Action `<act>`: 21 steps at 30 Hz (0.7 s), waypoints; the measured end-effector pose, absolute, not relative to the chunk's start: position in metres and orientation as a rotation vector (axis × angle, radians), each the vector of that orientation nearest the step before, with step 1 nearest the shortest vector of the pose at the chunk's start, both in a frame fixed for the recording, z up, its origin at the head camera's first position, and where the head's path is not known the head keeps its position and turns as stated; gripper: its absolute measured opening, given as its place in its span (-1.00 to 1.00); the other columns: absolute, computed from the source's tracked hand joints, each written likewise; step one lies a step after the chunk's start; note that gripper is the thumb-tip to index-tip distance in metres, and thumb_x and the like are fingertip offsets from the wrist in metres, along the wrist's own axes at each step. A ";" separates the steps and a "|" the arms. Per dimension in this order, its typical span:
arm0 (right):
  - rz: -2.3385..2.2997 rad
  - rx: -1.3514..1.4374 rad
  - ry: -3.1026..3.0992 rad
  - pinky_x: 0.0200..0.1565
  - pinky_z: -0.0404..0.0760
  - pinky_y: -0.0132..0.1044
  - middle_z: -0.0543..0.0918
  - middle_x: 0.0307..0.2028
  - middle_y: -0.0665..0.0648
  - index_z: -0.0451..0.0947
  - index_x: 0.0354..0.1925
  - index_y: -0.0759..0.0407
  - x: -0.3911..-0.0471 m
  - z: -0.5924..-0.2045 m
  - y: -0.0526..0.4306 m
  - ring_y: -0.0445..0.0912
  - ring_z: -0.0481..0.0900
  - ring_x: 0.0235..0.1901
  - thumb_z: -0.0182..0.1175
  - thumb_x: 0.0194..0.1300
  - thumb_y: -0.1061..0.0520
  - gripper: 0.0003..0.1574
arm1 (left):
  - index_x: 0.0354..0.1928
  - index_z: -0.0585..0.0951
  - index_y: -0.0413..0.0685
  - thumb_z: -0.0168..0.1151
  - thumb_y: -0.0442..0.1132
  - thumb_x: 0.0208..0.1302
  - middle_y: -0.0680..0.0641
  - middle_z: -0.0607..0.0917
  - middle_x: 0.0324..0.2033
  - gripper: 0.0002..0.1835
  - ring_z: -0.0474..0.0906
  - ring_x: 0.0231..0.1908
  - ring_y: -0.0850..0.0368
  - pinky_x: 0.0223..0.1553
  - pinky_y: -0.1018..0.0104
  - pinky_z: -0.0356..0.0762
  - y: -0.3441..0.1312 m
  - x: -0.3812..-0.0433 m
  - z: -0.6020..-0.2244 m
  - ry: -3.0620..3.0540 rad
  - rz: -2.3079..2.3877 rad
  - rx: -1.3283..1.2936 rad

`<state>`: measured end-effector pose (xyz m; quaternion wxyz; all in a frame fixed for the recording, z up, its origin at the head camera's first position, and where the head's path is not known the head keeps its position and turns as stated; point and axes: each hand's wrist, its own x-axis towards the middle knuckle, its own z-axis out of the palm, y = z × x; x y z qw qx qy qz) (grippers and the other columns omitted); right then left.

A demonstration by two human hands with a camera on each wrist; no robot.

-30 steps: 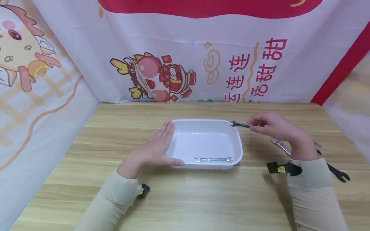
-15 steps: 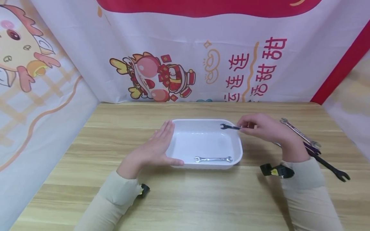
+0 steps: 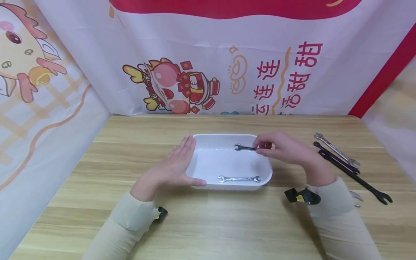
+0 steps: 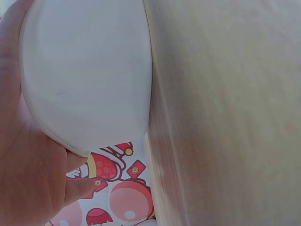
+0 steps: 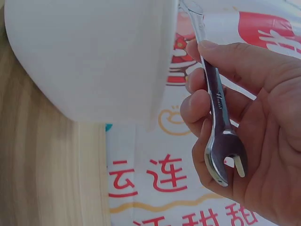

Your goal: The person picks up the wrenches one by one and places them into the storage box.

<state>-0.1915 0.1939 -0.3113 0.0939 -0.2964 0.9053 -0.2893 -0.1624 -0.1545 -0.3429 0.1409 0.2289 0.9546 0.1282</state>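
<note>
Head view: the right hand [image 3: 282,147] is pinching a wrench [image 3: 244,147] over the white tray [image 3: 217,163], the spread left hand [image 3: 171,169] is bracing its left end, with a gentle, low release likely avoiding a clatter.

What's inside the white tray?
One silver wrench lies in the white tray, near side. The right hand, holding another wrench over it, hides the far right corner: can't see there.
</note>
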 end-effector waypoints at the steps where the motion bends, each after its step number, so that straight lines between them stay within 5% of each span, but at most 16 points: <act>1: -0.866 -0.883 2.682 -0.18 0.65 -0.29 0.70 -0.27 0.09 0.68 -0.06 0.08 -0.191 -0.312 0.192 -0.11 0.56 -0.27 0.27 0.34 0.20 -0.80 | 0.57 -0.34 -0.09 0.22 0.62 -0.10 -0.07 -0.41 0.58 0.48 -0.52 0.58 0.02 0.54 -0.08 -0.23 -0.154 -0.162 -0.343 2.757 0.370 0.661; 21: -0.929 -1.053 2.569 -0.17 0.67 -0.25 0.72 -0.19 -0.01 0.67 -0.07 0.05 -0.185 -0.321 0.160 -0.18 0.57 -0.27 0.27 0.35 0.19 -0.82 | 0.57 -0.35 -0.08 0.21 0.61 -0.08 -0.07 -0.41 0.58 0.47 -0.52 0.58 0.02 0.54 -0.08 -0.22 -0.155 -0.163 -0.344 2.759 0.365 0.667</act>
